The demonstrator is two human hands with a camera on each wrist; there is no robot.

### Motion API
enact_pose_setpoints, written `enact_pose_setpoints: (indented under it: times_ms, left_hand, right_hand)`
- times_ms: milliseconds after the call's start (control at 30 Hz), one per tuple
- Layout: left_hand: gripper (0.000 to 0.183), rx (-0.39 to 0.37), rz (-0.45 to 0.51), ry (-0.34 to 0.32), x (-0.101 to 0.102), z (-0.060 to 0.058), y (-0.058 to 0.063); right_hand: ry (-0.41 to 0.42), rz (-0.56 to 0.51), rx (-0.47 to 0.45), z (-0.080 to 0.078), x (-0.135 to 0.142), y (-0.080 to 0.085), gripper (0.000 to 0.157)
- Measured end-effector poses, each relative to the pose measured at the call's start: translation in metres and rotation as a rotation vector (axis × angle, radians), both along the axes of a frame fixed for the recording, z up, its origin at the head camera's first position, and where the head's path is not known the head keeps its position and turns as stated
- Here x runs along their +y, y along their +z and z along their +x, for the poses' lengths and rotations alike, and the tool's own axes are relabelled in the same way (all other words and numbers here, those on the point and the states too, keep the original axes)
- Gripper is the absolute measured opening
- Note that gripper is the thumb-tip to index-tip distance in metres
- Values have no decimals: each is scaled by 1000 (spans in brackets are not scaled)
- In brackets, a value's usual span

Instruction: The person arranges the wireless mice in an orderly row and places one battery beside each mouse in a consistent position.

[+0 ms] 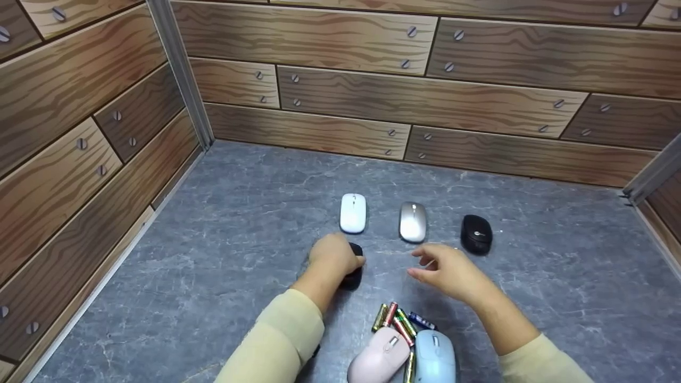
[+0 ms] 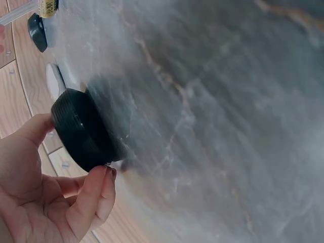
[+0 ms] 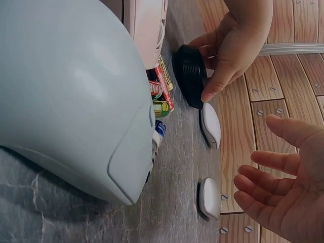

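Note:
My left hand (image 1: 331, 258) grips a black mouse (image 1: 353, 277) by its sides, thumb on one side and fingertips on the other. In the left wrist view this mouse (image 2: 81, 129) shows ridged sides and sits at or just above the tabletop; I cannot tell if it touches. A white mouse (image 1: 353, 213) lies just beyond the left hand. To the right, my right hand (image 1: 452, 272) hovers with loosely bent fingers and holds nothing. Nearest to it are a silver mouse (image 1: 413, 222) and a second black mouse (image 1: 476, 234), both lying on the table.
Close to me lie a pink mouse (image 1: 379, 355) and a light blue mouse (image 1: 435, 357), with several batteries (image 1: 403, 325) in a loose heap against them. The grey marbled table (image 1: 239, 213) is bounded by wood-patterned walls (image 1: 340, 85) at the back and sides.

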State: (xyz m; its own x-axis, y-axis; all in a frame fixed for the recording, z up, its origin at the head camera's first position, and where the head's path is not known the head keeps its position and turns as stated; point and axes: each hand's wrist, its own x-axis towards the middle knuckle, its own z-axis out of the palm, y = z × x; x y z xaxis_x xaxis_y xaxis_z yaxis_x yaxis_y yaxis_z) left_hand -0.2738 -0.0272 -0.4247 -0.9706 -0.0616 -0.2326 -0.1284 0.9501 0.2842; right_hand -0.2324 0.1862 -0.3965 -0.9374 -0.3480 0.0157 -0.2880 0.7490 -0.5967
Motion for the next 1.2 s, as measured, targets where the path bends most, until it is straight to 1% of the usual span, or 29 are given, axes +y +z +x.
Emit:
enact_pose_setpoints:
  times_ms: [200, 333, 467, 567, 700, 767, 867, 967, 1067, 1133, 1200]
  left_hand:
    - [64, 21, 1, -38, -7, 5, 10]
    - [63, 34, -8, -64, -9, 11, 16]
    - [65, 33, -10, -94, -8, 19, 21]
    - [62, 45, 7, -125, -5, 28, 24]
    - [55, 96, 27, -194, -2, 40, 25]
    - [55, 113, 28, -231, 0, 46, 24]
    - [60, 121, 32, -285, 4, 56, 22]
    - [62, 138, 26, -350, 9, 65, 20]
    - [58, 160, 17, -404, 12, 74, 19]
    - [58, 158, 15, -427, 14, 79, 19]
    - [53, 160, 15, -451, 16, 84, 18]
  right_hand:
    - [-5, 0, 6, 0, 1, 1, 35]
    - [-2, 11, 17, 1, 1, 0, 33]
    - [-4, 12, 12, 2, 1, 1, 34]
    - [-6, 4, 3, 3, 1, 3, 37]
    - [-10, -2, -5, 6, 3, 4, 40]
    - [-15, -2, -7, 7, 3, 4, 41]
    - [-18, 2, -4, 8, 4, 4, 41]
    - [-4, -3, 12, 10, 6, 5, 41]
    - [-1, -13, 17, 12, 8, 4, 40]
    - [-7, -11, 11, 14, 9, 4, 40]
    - [-18, -5, 4, 15, 11, 2, 40]
